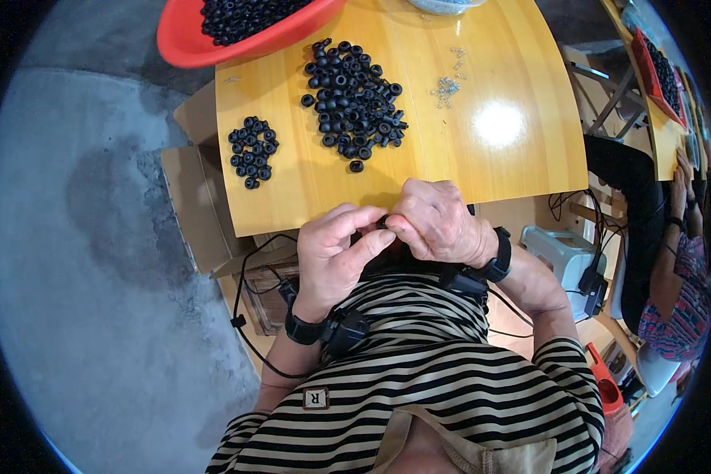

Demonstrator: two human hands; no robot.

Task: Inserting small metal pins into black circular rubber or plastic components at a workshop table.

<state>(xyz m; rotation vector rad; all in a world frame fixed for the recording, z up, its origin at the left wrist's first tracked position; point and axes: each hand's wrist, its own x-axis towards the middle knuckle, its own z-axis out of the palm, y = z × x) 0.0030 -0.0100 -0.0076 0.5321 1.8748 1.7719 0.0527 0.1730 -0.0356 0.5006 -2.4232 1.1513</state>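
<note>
Just off the table's near edge, my two hands meet fingertip to fingertip. My left hand (338,251) is closed, pinching a small black round part (382,222) between thumb and fingers. My right hand (441,221) is also closed, its fingertips pressed against that part; whatever else it grips is hidden. Beyond them on the yellow table (434,158) lies a large pile of small black ring-like parts (346,107). A smaller group of black parts (252,150) sits to its left. Tiny clear pieces (447,91) are scattered right of the large pile.
A red basin (249,54) full of black parts overhangs the far left corner. At the far edge stands a pale container (444,6). Cardboard (193,201) is under the table's left side, a light stool (557,251) at right. Another person (675,292) sits at a second table. Cables run from my wrists.
</note>
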